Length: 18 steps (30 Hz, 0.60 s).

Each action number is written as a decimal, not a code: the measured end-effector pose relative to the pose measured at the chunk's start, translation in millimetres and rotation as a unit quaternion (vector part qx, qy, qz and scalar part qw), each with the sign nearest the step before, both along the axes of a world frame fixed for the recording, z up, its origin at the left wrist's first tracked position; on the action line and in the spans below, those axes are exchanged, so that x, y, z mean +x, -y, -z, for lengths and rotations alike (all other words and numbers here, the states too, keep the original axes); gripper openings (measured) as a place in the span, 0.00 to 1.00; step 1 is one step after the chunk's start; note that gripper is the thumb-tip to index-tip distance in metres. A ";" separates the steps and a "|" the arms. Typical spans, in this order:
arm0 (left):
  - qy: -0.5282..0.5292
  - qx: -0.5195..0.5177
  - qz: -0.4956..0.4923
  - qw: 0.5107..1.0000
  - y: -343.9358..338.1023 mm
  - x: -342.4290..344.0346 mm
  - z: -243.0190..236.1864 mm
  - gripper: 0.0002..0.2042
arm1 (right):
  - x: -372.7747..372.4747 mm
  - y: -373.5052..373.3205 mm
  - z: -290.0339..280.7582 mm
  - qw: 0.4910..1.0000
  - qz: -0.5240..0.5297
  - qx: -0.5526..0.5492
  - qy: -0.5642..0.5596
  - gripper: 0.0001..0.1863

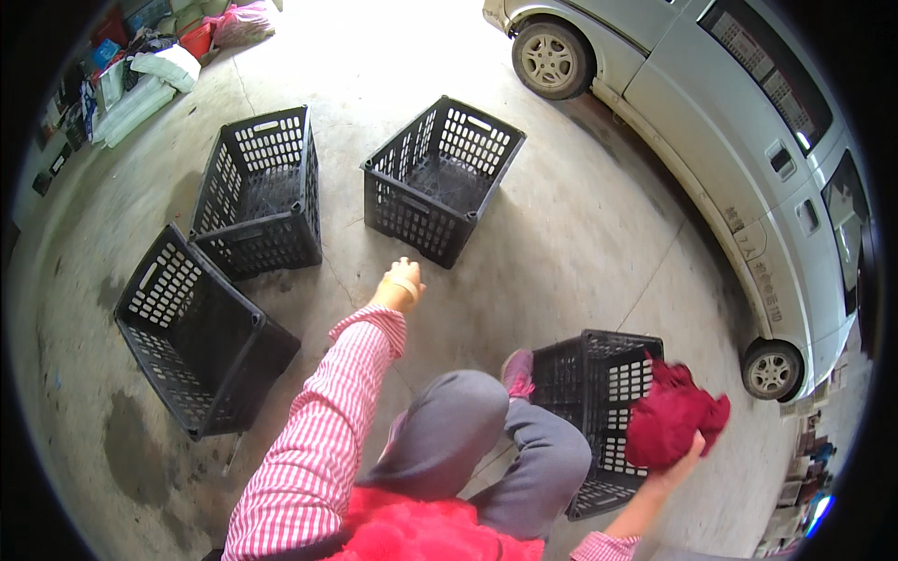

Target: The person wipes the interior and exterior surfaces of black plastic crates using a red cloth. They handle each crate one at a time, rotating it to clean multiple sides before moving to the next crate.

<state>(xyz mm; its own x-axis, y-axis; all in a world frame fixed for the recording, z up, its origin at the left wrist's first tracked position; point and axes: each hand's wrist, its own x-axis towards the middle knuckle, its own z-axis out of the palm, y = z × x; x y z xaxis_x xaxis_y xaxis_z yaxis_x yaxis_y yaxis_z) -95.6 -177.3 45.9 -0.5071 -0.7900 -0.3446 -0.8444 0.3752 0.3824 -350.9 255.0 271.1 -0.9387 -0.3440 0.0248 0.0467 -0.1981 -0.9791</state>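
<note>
My left hand (400, 286) reaches forward with loosely bent fingers apart, holding nothing, just short of a black perforated plastic crate (421, 215) at the centre. My right hand (675, 465) grips a crumpled dark red cloth (675, 411) at the right side of another black crate (557, 369), beside my bent legs. The cloth hides part of that crate. Two more black crates stand at the left, one farther back (257, 243) and one nearer (234, 374).
A pale van (711, 159) stands along the right on the concrete floor (617, 234). Bags, a red bucket (195, 39) and other clutter lie at the back left. More small objects, too small to make out, line the far right edge.
</note>
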 end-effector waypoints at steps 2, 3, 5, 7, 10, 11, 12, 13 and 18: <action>-0.049 -0.044 0.013 0.998 7.5 -25.4 1.0 0.23 | 3.5 56.3 19.8 0.997 -0.041 0.007 0.067 0.35; -0.055 -0.075 0.025 0.995 12.9 -38.3 1.6 0.22 | 9.7 79.7 37.9 0.997 -0.036 -0.004 0.069 0.34; -0.080 -0.100 0.032 0.991 28.4 -62.4 3.8 0.27 | 15.6 122.9 75.8 0.986 -0.098 -0.019 0.137 0.30; -0.060 -0.115 0.043 0.991 46.5 -85.6 7.8 0.31 | 24.0 151.1 113.5 0.967 -0.109 0.010 0.231 0.29; -0.037 -0.154 0.062 0.985 71.6 -112.8 17.1 0.35 | 37.3 176.5 147.7 0.955 -0.147 0.024 0.256 0.26; -0.019 -0.173 0.074 0.982 77.4 -121.3 20.6 0.35 | 39.0 180.5 151.1 0.947 -0.153 0.015 0.283 0.24; 0.006 -0.184 0.092 0.979 79.6 -131.5 24.9 0.35 | 40.5 181.7 150.9 0.936 -0.156 0.024 0.314 0.23; -0.013 -0.178 0.075 0.981 83.3 -139.6 28.3 0.34 | 40.4 182.6 148.6 0.928 -0.135 0.035 0.345 0.22; 0.119 -0.190 0.105 0.969 87.0 -159.5 33.9 0.31 | 37.6 178.1 135.7 0.932 -0.155 -0.025 0.326 0.23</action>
<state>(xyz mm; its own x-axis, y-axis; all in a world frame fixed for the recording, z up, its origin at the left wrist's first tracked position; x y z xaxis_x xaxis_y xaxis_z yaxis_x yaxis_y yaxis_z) -255.2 -264.3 12.0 -0.6128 -0.7704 -0.1759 -0.7811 0.6242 -0.0128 -313.3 76.9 135.4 -0.6152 -0.6154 -0.4928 0.6912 -0.1205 -0.7125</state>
